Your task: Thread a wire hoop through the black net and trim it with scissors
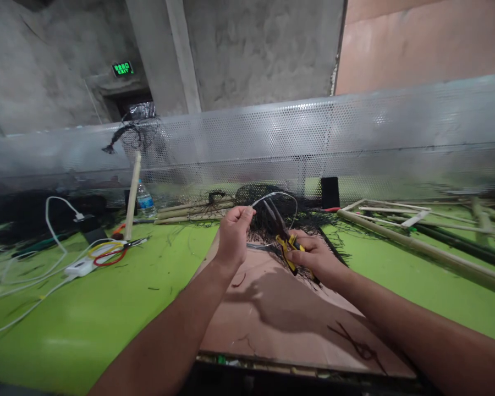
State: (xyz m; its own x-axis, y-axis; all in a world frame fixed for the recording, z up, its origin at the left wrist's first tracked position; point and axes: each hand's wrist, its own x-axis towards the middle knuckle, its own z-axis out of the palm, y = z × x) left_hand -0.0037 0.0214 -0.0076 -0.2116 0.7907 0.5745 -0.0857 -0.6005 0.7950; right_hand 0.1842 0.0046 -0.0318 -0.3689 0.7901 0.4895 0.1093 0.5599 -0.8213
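Between the thumb and fingers of my left hand [235, 234] is pinched the end of a thin silvery wire [286, 194], which curves in a loop to the right. My right hand [313, 256] grips pliers [277, 220] with yellow and black handles. Their jaws are parted and point up and left, close to the wire loop; whether they touch it I cannot tell. Both hands are above a pinkish board [231, 324]. Dark netting or fibre [268, 206] lies behind the hands, at the board's far end.
Bamboo poles and a frame [412, 239] lie on the green table [169, 297] at right. At left are a white power strip [80, 267], cables, red and yellow loops and an upright stick [132, 195]. A water bottle [145, 199] stands before the perforated metal screen [247, 137].
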